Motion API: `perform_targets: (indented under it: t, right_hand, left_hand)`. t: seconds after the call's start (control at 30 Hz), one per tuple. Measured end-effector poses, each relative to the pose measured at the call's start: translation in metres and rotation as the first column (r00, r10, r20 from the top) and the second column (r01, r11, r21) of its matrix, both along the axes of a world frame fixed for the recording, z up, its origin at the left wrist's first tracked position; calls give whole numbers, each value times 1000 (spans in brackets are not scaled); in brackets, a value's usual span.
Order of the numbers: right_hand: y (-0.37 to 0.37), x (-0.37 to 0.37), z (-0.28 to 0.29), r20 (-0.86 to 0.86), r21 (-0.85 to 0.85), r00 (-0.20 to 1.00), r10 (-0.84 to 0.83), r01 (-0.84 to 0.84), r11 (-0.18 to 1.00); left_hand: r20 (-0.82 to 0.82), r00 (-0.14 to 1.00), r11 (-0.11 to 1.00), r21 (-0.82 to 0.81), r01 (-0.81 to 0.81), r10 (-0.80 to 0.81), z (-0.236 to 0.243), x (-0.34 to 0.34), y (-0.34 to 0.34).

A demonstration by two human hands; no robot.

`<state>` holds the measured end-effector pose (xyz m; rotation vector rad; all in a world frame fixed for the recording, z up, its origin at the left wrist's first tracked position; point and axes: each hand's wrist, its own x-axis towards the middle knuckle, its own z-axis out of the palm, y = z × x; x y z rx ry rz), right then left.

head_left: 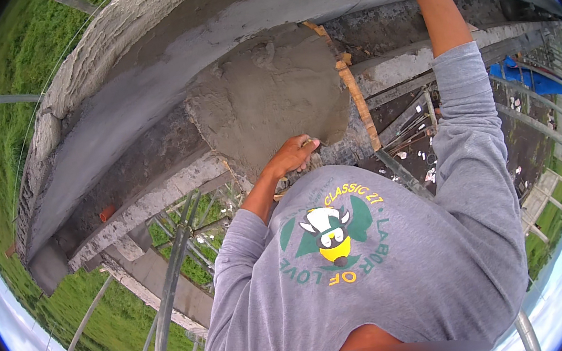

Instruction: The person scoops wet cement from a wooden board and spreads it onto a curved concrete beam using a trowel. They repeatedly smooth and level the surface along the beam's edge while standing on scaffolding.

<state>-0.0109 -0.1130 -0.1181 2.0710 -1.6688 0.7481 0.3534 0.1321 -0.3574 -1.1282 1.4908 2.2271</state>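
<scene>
My left hand (290,156) is closed at the near edge of a broad bed of wet grey mortar (265,97). Its fingers curl round something small that I cannot make out. The mortar lies spread on a flat support, with a rough wooden strip (353,94) along its right side. Beyond it curves a wall (127,99) coated in smooth grey plaster, its top edge rough. My right arm (441,15) reaches up past the wall, and the hand is cut off by the upper edge of the picture.
A concrete ledge (148,194) runs below the wall, with a short orange pipe (107,212) on it. Metal scaffold poles (171,306) stand at lower left. Far below at right are littered ground (425,159) and a blue tarp (533,79). Grass surrounds the structure.
</scene>
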Motion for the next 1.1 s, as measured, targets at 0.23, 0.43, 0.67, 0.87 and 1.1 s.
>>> perform_targets:
  t: [0.23, 0.43, 0.67, 0.87, 1.1]
  right_hand:
    - [-2, -2, -8, 265, 55, 958, -111, 100, 993]
    - [1, 0, -3, 324, 174, 928, -184, 133, 976]
    - [4, 8, 4, 334, 144, 929, -158, 116, 983]
    - [5, 7, 3, 349, 180, 917, -194, 138, 974]
    - [8, 14, 9, 395, 208, 898, -193, 117, 971]
  left_hand:
    - [187, 937, 950, 46, -308, 294, -22, 25, -20]
    - [-6, 936, 934, 69, -351, 352, -30, -55, -90]
    - [51, 856, 849, 106, -517, 515, -49, -58, -130]
    - [163, 814, 827, -17, -563, 557, -23, 58, -103]
    - [335, 921, 418, -879, 230, 198, 23, 159, -121]
